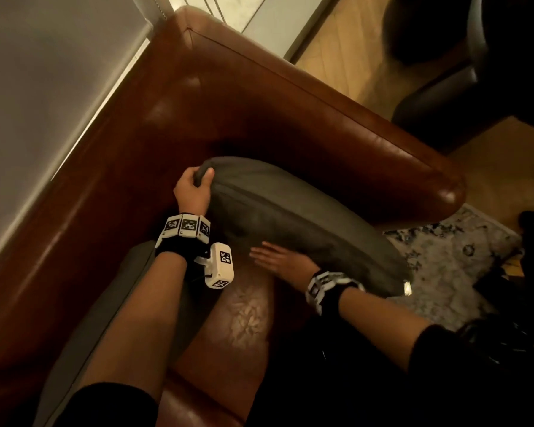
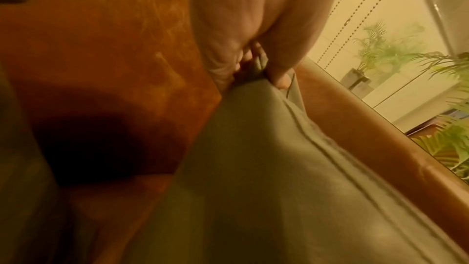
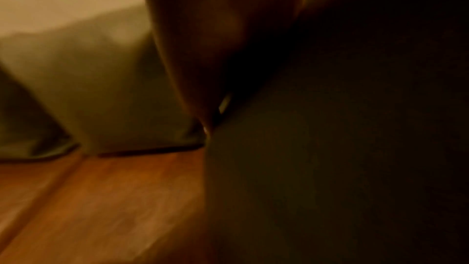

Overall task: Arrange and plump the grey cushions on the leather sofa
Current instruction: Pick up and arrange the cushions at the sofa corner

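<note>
While the cushion (image 1: 293,223) stood on edge on the seat of the sofa (image 1: 198,118), leaning toward the far armrest (image 1: 383,155) in the corner of the backrest, it was caught between the two hands. The left hand (image 1: 192,188) pinched its upper corner, thumb on the near face and fingers curled behind, a grip the left-wrist view confirmed at the piped seam (image 2: 312,127). The right hand (image 1: 278,261) lay flat against the lower near face, fingers straight and together, holding nothing; the right-wrist view was too dark and blurred to add detail. A second cushion (image 1: 130,291) rested against the backrest beneath the left forearm, and a patterned rug (image 1: 453,251) and wooden floor (image 1: 352,47) lay beyond the armrest.

The step in hand appeared to be plumping. It would probably go best if the pinched corner served as a fixed anchor while the flat palm struck or pressed the face inward, driving filling toward the middle and the corners. A palm spread wide should avoid denting the fabric. The lower edge should stay seated on the leather, which looked slippery, lest the cushion slide toward the front edge. Turning it to treat each side in turn seemed advisable.
</note>
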A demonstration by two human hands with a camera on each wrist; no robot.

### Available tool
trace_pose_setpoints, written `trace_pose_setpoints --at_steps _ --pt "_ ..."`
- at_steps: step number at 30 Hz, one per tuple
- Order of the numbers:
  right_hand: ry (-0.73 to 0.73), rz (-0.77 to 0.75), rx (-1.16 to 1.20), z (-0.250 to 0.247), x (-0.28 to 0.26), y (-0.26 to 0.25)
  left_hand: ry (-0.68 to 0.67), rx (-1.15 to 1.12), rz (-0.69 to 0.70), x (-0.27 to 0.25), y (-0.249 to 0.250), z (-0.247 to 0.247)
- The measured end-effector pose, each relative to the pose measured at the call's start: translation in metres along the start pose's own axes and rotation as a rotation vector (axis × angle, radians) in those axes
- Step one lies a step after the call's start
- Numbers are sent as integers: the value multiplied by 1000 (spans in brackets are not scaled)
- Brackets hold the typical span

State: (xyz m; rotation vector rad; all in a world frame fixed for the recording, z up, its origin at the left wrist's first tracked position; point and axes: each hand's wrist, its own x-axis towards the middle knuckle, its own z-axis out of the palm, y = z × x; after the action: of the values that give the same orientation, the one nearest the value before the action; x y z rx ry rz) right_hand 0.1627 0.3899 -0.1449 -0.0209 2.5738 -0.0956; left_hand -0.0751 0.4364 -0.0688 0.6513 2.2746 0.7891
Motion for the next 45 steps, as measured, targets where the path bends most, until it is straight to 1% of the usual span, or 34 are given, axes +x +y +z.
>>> trace_pose_setpoints --at_steps 1,3,5,6,7,10,12,13,15,17,18,20,22,23,25,28,31,33,34,36,37,38,39,40,41,42,43,44,45 --pt "-15 -2 -36 5 -3 20 -17 15 11 5 9 1" --pt "-57 -17 -23 7 -5 48 -41 54 24 18 30 5" --pt "-168 -2 -4 1 -3 58 -51 80 -9 28 42 8" --pt "-189 12 -8 -3 1 56 -50 89 -32 30 42 7" --pt "-170 17 -12 -5 7 49 -44 96 -48 31 39 6" --pt "45 43 -3 -21 21 17 -24 81 -55 28 26 7" --pt "123 74 7 -43 34 13 0 71 -63 26 24 10" --pt "118 107 3 -54 41 21 10 78 -69 25 25 10" --pt "93 188 4 -64 50 53 9 88 -48 27 28 9" --pt "50 223 22 -65 53 87 -24 110 27 34 38 7" --pt "21 238 36 -66 53 94 -41 143 63 39 43 6" --pt "8 291 56 -71 61 89 -54 192 86 45 51 5" --pt "44 346 6 -82 72 66 -27 196 66 48 53 3" --pt "63 341 -14 -84 73 52 -6 192 44 48 51 1" --pt "56 309 -8 -77 62 26 19 200 -4 49 41 -3" --pt "52 290 -15 -35 14 -4 27 257 -39 49 32 -8" --pt "100 309 63 24 -55 -5 -12 288 -55 49 35 -5" --pt "42 309 25 53 -101 1 -28 297 -59 45 35 -1" --pt "11 310 30 61 -116 3 -30 291 -68 43 34 2" --pt "-3 308 96 65 -128 -2 -31 243 -90 36 32 5" --pt "20 313 150 61 -128 -10 -27 222 -99 34 30 6" --pt "94 309 183 56 -126 -19 -25 211 -102 32 29 6" --pt "206 300 214 47 -127 -26 -29 206 -100 31 28 5" --pt "311 326 281 35 -130 -29 -40 198 -96 30 27 4" --pt "390 406 378 21 -137 -28 -52 184 -90 29 27 3" --pt "461 541 473 10 -147 -24 -62 167 -79 28 27 3" --pt "521 734 551 1 -156 -19 -68 160 -56 27 27 3" --pt "545 971 626 -2 -166 -11 -71 168 -29 28 27 4" --pt "519 1226 724 -4 -175 -2 -66 186 -6 27 28 5"
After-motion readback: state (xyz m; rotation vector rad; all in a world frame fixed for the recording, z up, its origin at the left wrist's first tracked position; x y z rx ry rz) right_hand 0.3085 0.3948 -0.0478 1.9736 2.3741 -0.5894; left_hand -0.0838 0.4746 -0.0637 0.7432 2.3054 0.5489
